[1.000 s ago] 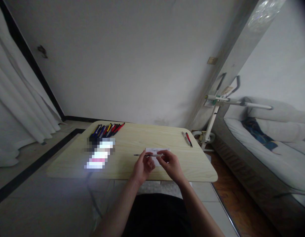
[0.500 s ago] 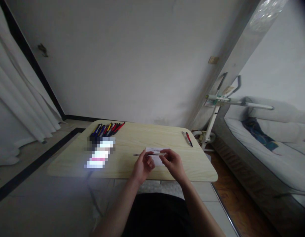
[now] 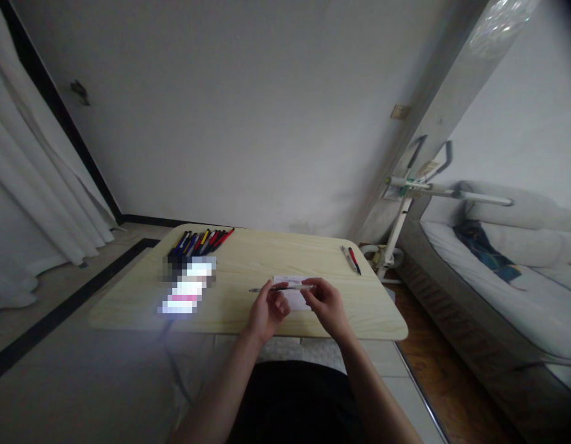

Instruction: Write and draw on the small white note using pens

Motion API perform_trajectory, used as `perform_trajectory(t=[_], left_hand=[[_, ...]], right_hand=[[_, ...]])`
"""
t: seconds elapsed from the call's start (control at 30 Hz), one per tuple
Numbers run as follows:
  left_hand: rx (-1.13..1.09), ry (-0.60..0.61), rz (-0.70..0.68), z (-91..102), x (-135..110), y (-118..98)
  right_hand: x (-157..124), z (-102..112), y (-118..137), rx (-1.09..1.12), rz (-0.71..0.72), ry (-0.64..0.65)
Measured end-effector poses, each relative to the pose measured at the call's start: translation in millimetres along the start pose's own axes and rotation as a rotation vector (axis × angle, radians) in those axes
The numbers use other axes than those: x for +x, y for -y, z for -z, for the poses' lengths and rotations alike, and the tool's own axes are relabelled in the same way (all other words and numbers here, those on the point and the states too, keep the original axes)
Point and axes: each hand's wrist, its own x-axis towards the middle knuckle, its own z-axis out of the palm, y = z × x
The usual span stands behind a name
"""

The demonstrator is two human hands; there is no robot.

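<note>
left hand (image 3: 267,311) and right hand (image 3: 326,303) each pinch one pen (image 3: 280,288), held level above paper slip (image 3: 295,300) on table (image 3: 248,268) | two pens (image 3: 351,259) lie apart far right | pen row (image 3: 200,242) far left untouched | capped or not: too small to tell

Both forearms reach forward, left hand (image 3: 268,308) and right hand (image 3: 326,303) pinched close together
</note>
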Motion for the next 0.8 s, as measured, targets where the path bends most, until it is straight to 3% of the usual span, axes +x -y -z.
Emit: perform_trajectory(t=[0.33, 0.57, 0.8], left_hand=[[0.024, 0.018, -0.017, 0.7, 0.5, 0.9], [0.019, -0.079, -0.01, 1.5, 1.3, 1.8], [-0.01, -0.038, -0.024, 3.5, 2.5, 3.2]], right_hand=[[-0.3, 0.0, 3.9, 0.041, -0.013, 0.022], [-1.9, -4.1, 12.3, -0.004, 0.014, 0.045], [-2.0, -3.2, 15.9, -0.041, 0.046, 0.055]])
